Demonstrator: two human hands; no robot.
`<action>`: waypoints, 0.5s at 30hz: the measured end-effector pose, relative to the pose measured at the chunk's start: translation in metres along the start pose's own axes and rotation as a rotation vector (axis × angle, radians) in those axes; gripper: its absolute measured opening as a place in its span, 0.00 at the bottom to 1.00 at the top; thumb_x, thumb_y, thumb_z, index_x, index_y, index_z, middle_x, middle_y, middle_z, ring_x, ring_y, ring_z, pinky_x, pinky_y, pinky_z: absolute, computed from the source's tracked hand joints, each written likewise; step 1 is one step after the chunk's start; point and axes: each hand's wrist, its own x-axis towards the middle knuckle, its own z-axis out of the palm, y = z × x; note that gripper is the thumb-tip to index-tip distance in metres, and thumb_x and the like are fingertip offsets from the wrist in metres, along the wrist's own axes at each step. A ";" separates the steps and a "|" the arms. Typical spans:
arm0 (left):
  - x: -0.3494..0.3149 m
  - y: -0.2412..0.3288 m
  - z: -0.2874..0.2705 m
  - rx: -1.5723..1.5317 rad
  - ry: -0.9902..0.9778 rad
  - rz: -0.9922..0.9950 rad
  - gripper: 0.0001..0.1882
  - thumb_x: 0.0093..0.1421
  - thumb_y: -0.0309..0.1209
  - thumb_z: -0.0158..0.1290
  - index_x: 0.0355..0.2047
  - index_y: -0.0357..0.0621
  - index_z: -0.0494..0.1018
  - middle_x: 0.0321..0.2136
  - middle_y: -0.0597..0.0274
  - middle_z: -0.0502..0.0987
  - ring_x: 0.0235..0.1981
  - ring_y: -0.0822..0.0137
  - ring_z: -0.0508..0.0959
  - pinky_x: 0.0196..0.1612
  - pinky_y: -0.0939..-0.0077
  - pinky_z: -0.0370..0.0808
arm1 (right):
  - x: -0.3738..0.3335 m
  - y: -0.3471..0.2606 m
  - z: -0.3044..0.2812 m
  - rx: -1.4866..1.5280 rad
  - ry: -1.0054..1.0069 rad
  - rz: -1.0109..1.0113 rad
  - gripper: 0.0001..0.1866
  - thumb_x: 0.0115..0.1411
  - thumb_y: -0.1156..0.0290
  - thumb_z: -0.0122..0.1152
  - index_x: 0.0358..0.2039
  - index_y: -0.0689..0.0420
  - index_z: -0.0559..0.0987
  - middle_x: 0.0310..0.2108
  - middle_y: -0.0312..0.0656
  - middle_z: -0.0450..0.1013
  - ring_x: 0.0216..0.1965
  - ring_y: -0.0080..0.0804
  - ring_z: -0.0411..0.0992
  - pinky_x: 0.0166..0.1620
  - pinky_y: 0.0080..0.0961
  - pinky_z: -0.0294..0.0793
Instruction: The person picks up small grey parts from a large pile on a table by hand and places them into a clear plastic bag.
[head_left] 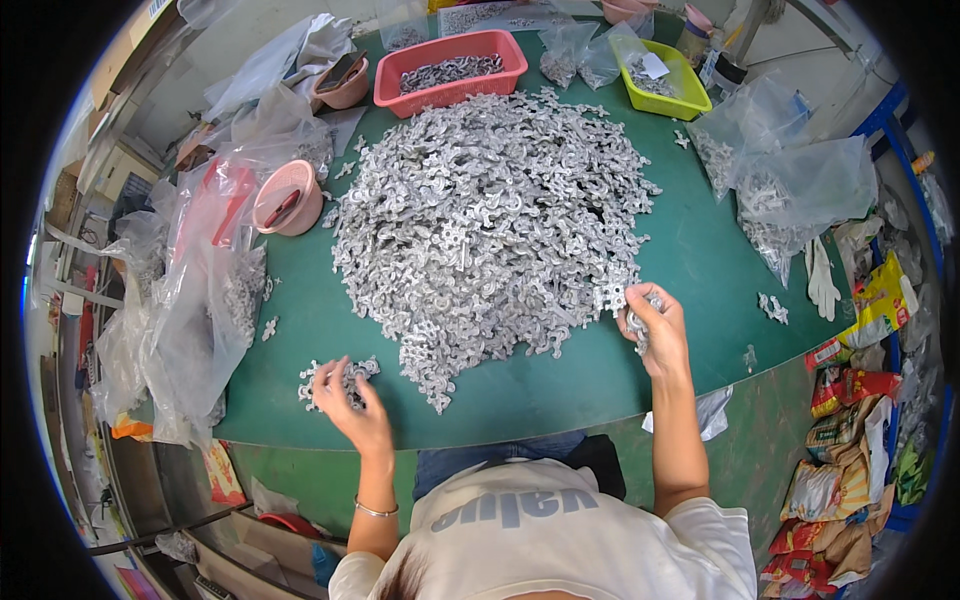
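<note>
A large heap of small grey metal castings (480, 220), lobed and cross-shaped, covers the middle of the green table. At the heap's near right edge, my right hand (660, 335) is closed around several of these castings, with another piece showing at its fingertips beside the heap. My left hand (355, 410) hovers over or touches a small separate pile of the same castings (310, 385) near the table's front left edge. Its thumb and fingers are spread, slightly blurred, with castings visible between them. Whether its fingertips touch any piece is hard to see.
Behind the heap stand a red basket (450, 98) of parts and a yellow-green basket (685, 105). A pink bowl (289, 200) and plastic bags (180, 300) lie left. Bagged parts (770, 200), a white glove (821, 280) and loose castings (772, 308) lie right.
</note>
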 end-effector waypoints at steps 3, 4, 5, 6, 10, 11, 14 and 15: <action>0.004 0.041 0.003 -0.366 -0.158 -0.072 0.17 0.50 0.17 0.50 0.42 0.38 0.69 0.35 0.54 0.70 0.38 0.63 0.70 0.41 0.72 0.68 | -0.017 0.002 0.011 0.060 -0.110 0.062 0.05 0.54 0.73 0.58 0.27 0.61 0.73 0.16 0.39 0.68 0.17 0.22 0.65 0.19 0.16 0.58; 0.004 0.058 0.002 -0.531 -0.314 -0.137 0.17 0.50 0.18 0.50 0.43 0.37 0.68 0.34 0.56 0.71 0.36 0.66 0.71 0.38 0.75 0.69 | -0.023 0.004 0.017 0.058 -0.134 0.099 0.05 0.54 0.73 0.58 0.27 0.61 0.73 0.17 0.39 0.69 0.17 0.22 0.65 0.19 0.16 0.58; 0.003 0.075 0.002 -0.688 -0.464 -0.202 0.17 0.51 0.18 0.51 0.43 0.37 0.68 0.33 0.57 0.72 0.34 0.69 0.72 0.36 0.78 0.70 | -0.029 0.008 0.022 0.060 -0.168 0.137 0.06 0.53 0.73 0.59 0.27 0.61 0.73 0.18 0.38 0.69 0.17 0.22 0.65 0.20 0.16 0.59; -0.002 0.085 0.007 -0.856 -0.593 -0.244 0.17 0.52 0.19 0.51 0.44 0.36 0.67 0.34 0.58 0.72 0.34 0.70 0.72 0.34 0.80 0.70 | -0.034 0.014 0.027 0.042 -0.218 0.147 0.06 0.53 0.74 0.59 0.27 0.62 0.73 0.19 0.38 0.69 0.18 0.21 0.66 0.22 0.16 0.61; -0.013 0.111 0.017 -1.227 -0.985 -0.475 0.15 0.56 0.23 0.50 0.44 0.33 0.66 0.32 0.60 0.73 0.30 0.72 0.74 0.31 0.82 0.71 | -0.055 0.027 0.049 -0.095 -0.369 0.129 0.05 0.53 0.75 0.59 0.28 0.63 0.73 0.20 0.38 0.70 0.19 0.21 0.66 0.24 0.16 0.63; -0.015 0.107 0.015 -1.239 -1.048 -0.547 0.14 0.57 0.24 0.50 0.44 0.33 0.66 0.31 0.60 0.74 0.29 0.73 0.74 0.31 0.82 0.71 | -0.058 0.033 0.052 -0.122 -0.367 0.105 0.05 0.53 0.76 0.58 0.29 0.63 0.73 0.20 0.39 0.70 0.19 0.21 0.66 0.24 0.16 0.63; -0.010 0.092 0.010 -1.246 -0.965 -0.627 0.13 0.57 0.24 0.50 0.41 0.31 0.68 0.26 0.59 0.75 0.27 0.72 0.74 0.32 0.80 0.72 | -0.060 0.034 0.066 -0.110 -0.350 0.097 0.05 0.53 0.77 0.57 0.30 0.64 0.73 0.20 0.40 0.70 0.20 0.22 0.66 0.25 0.17 0.64; -0.005 0.081 0.008 -1.235 -0.934 -0.623 0.13 0.57 0.24 0.50 0.41 0.31 0.68 0.26 0.59 0.75 0.27 0.72 0.74 0.32 0.80 0.72 | -0.061 0.033 0.069 -0.093 -0.303 0.113 0.05 0.53 0.77 0.57 0.30 0.64 0.73 0.21 0.41 0.70 0.19 0.22 0.66 0.25 0.17 0.64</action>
